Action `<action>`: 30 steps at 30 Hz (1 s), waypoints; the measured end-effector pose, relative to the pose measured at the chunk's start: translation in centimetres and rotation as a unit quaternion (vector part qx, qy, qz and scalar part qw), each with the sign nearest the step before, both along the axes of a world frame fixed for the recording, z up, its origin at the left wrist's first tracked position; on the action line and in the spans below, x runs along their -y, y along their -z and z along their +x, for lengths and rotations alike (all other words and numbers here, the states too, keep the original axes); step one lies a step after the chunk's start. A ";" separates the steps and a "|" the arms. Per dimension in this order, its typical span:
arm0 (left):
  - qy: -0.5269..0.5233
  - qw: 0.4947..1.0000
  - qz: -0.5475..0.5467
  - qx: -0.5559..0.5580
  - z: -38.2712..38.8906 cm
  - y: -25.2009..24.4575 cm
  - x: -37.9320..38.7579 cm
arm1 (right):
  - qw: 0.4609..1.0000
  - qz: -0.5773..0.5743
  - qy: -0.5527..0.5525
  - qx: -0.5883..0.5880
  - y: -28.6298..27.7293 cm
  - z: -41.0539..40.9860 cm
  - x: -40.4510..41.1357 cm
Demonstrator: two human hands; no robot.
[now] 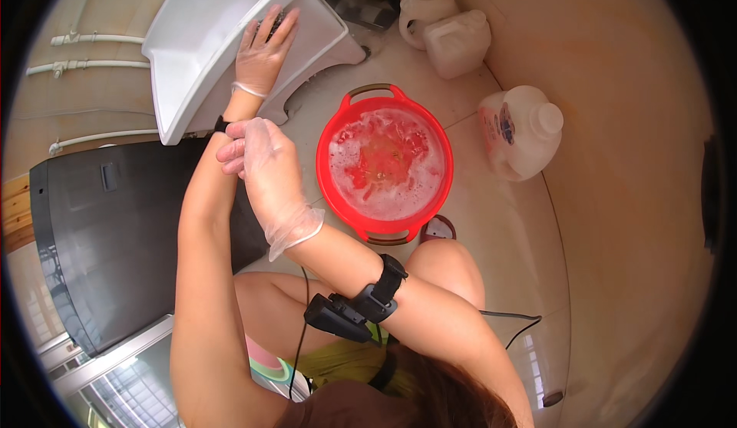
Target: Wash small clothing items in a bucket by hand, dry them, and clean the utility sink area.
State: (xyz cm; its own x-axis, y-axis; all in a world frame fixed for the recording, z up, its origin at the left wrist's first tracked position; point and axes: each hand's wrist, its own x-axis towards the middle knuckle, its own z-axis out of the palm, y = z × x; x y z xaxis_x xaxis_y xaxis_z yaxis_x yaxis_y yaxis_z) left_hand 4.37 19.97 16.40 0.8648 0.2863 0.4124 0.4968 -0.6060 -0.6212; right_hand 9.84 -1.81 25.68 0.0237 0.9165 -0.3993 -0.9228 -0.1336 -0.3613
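Observation:
My left hand (263, 54), in a clear disposable glove, is pressed against the outer wall of a white washbasin (219, 71) just below its rim. Between its fingers shows part of a dark metallic scouring pad (277, 24). Also gloved, my right hand (268, 160) hovers near my left wrist, its fingers loosely bent and somewhat apart. Nothing is visible in it, though its palm is partly hidden. To its right, a red plastic basin (323, 169) with two handles stands on the floor and holds foamy water.
White plastic jugs (458, 45) stand at the back beside the wall, and a larger jug (521, 134) is right of the basin. A dark grey appliance (138, 215) lies at left, below white pipes (109, 65). A black cable (512, 315) trails by my right arm.

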 end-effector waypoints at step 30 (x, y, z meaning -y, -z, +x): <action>-0.235 0.796 -0.551 -0.080 3.7 26.9 21.5 | 0.998 -0.035 0.049 -0.007 -0.8 5.2 1.4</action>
